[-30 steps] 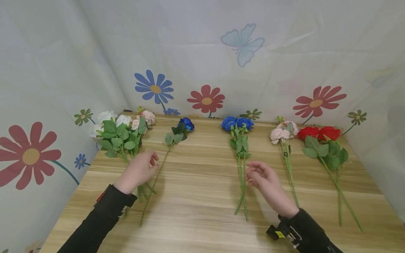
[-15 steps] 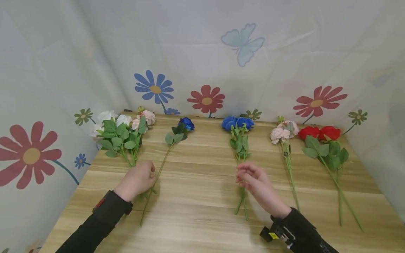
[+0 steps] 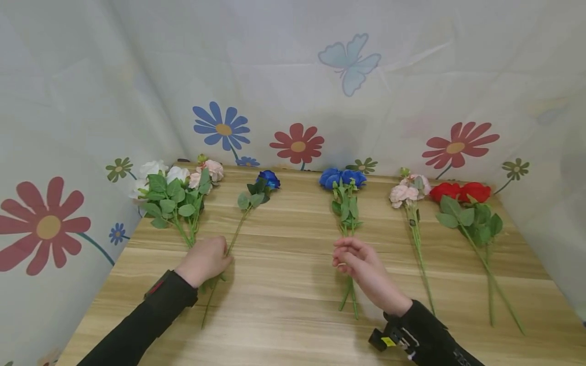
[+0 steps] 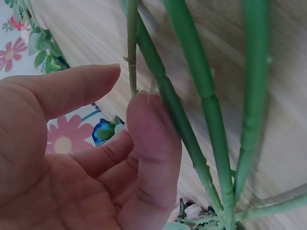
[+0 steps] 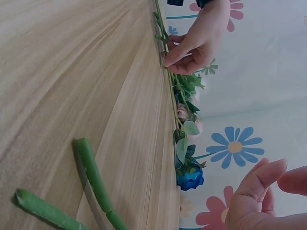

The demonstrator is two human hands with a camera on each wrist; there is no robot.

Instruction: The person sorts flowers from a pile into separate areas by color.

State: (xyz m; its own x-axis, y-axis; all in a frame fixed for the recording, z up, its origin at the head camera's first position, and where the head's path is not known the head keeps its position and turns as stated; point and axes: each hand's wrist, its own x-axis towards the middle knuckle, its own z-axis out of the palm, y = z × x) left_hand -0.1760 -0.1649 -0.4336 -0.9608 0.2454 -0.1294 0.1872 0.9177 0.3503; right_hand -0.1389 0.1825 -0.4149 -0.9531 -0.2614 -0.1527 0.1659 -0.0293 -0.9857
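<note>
On the left, a single blue rose (image 3: 269,179) lies with its thin stem slanting toward the front edge. My left hand (image 3: 203,260) is at that stem (image 4: 132,48), its fingertip against it and the thumb a small gap away in the left wrist view. Thicker green stems (image 4: 211,110) of the white rose bunch (image 3: 167,185) run beside these fingers. My right hand (image 3: 366,269) hovers over the stems of two blue roses (image 3: 341,178), fingers loosely bent and holding nothing. Their cut stem ends (image 5: 91,167) appear below it in the right wrist view.
Pale pink flowers (image 3: 405,193) and red roses (image 3: 460,192) lie to the right on the wooden table (image 3: 284,305). More pink flowers (image 3: 212,171) lie by the white bunch. A printed cloth (image 3: 274,76) hangs along the back and sides.
My left hand has moved down and slightly right onto the single blue rose's stem. My right hand has shifted left, over the stems of the two blue roses. The flowers stay put.
</note>
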